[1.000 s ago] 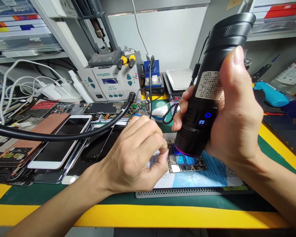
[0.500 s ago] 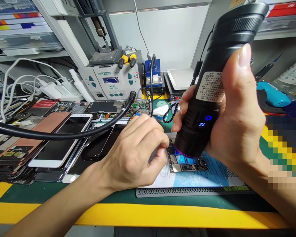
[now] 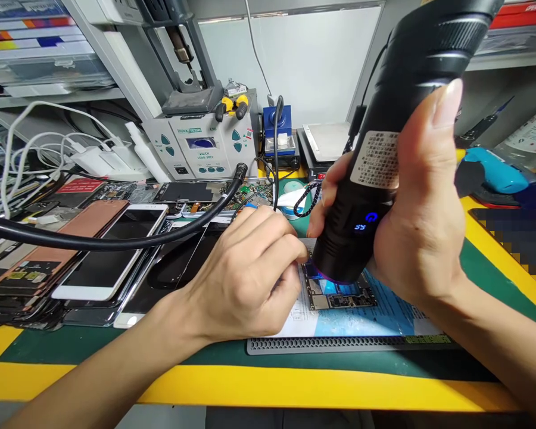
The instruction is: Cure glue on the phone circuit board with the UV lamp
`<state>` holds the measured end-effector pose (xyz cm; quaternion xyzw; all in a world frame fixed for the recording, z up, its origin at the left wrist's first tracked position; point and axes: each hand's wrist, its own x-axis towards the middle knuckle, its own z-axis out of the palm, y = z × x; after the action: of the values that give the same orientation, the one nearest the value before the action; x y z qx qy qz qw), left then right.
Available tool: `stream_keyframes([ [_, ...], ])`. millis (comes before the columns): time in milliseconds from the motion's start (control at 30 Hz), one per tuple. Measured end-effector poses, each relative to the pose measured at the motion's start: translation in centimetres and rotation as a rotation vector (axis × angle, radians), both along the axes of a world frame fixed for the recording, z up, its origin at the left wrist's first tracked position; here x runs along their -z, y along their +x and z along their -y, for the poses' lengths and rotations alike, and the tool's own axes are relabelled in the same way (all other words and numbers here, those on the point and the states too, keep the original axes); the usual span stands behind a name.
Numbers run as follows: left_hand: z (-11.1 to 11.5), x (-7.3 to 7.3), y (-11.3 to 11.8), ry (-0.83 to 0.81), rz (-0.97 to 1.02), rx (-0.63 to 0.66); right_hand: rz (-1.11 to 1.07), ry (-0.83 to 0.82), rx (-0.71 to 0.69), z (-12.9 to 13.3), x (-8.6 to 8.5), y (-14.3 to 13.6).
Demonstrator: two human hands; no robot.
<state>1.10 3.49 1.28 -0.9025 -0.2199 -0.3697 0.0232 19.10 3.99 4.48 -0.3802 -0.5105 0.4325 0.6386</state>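
Observation:
My right hand (image 3: 429, 208) grips a black UV flashlight (image 3: 351, 250), fingers wrapped round its body and thumb up along the side. A blue power symbol and blue digits glow on the barrel. Its lower end, with a violet rim, points down at a phone circuit board (image 3: 339, 300) and casts blue light on it. The board lies on a blue and white printed sheet (image 3: 304, 325). My left hand (image 3: 250, 274) is closed at the board's left edge, its fingertips bent inward. Whatever the left fingers pinch, if anything, is hidden.
A thick black hose (image 3: 116, 243) crosses from the left to a grey rework station (image 3: 205, 143). Stacked phones and parts, including a white-framed phone (image 3: 111, 256), crowd the left. A honeycomb-edged mat (image 3: 330, 345) lies under the sheet. A phone-like dark slab (image 3: 509, 244) is at the right.
My right hand and the flashlight have shifted slightly left, and the flashlight leans a little more. My left hand stays nearly in place beside the board.

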Motion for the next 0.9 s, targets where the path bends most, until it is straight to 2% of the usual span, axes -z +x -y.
stream_keyframes([
  [200, 0.1, -0.1, -0.1, -0.014, 0.055, -0.020, 0.122, 0.155, 0.007, 0.8, 0.4, -0.8],
  [467, 0.5, -0.1, -0.3, -0.151, 0.135, 0.060, 0.174, 0.133, 0.069, 1.5, 0.9, -0.7],
  [567, 0.6, -0.1, -0.3, -0.214, 0.144, 0.078, 0.139, 0.123, 0.035, 1.4, 0.8, -0.7],
  [667, 0.6, -0.3, -0.1, -0.261, 0.164, 0.039, 0.111, 0.113, 0.002, 1.2, 0.4, -0.8],
  [800, 0.8, -0.1, 0.2, -0.509, 0.324, -0.019, 0.091, 0.056, -0.019, 0.8, -0.2, -0.6],
  [900, 0.9, 0.4, 0.4, -0.673, 0.433, -0.005, 0.078, 0.009, -0.045, 0.2, -0.1, -0.2],
])
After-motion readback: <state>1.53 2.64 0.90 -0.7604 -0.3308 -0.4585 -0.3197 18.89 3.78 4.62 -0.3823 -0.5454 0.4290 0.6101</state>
